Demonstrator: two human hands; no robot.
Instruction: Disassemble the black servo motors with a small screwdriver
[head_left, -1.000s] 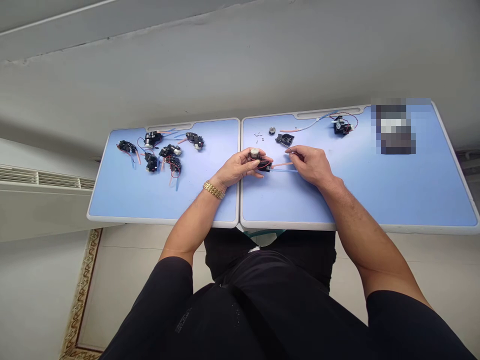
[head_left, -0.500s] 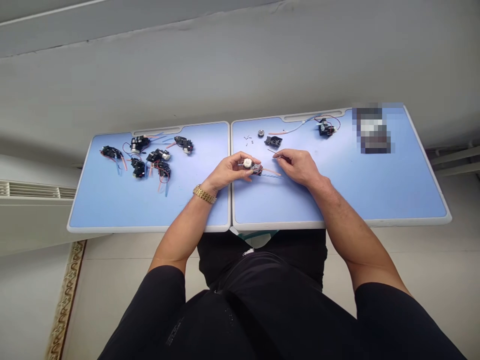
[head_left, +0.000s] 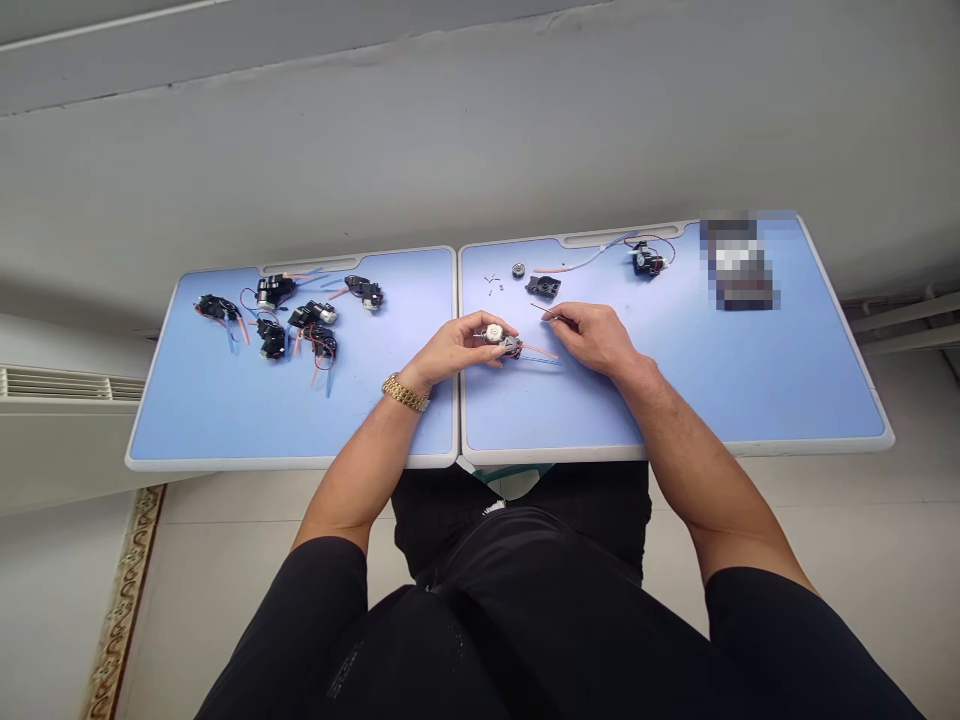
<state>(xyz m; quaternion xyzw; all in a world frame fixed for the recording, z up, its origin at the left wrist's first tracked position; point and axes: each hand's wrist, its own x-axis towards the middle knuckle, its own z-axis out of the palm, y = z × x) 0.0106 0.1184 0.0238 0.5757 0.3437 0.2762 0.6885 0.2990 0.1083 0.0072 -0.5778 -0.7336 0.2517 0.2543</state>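
Pinched in the fingers of my left hand point(head_left: 456, 350) is a small motor unit point(head_left: 512, 347), with a white round part facing up and orange and blue tubes trailing to the right. My right hand point(head_left: 601, 338) is closed around a thin screwdriver point(head_left: 541, 308), whose shaft points left. The shaft stays apart from the unit. Just beyond the hands lie a loose black housing part point(head_left: 544, 287), a round dark disc-like part point(head_left: 518, 270) and several tiny screws point(head_left: 492, 280).
On the left blue table point(head_left: 225, 410) lie several black motor units point(head_left: 276, 290) with wires and tubes. Another tubed unit point(head_left: 646, 260) rests at the back of the right table point(head_left: 765, 390). A pixelated dark object point(head_left: 739, 265) is at the far right. A seam separates the tables.
The view has shifted slightly. My left hand has tilted the motor unit a little, and the screwdriver has moved slightly left and shows more of its shaft.
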